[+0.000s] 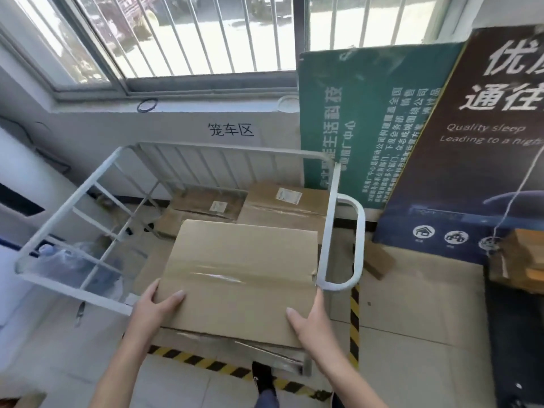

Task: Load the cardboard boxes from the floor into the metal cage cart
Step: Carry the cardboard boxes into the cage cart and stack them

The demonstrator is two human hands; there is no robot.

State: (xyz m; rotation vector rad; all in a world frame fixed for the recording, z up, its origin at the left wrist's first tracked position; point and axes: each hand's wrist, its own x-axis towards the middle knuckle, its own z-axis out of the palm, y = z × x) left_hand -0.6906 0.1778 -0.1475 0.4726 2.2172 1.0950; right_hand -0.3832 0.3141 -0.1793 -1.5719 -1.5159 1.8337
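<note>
Currently: box held at cart opening

Left hand [156, 304] and right hand [309, 319] each grip a near corner of the taped cardboard box [241, 275], with thumbs on its top face and fingers over the side edges. The box is between the side rails of the white cage cart [329, 216], at its open front. Two labelled boxes [282, 201] lie at the cart's back. Green sign [368, 128] leans just beside the cart.

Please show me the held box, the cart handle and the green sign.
box [238, 269], head view, top face
cart handle [361, 245], head view, outer bar
green sign [323, 83], head view, upper left area
</note>
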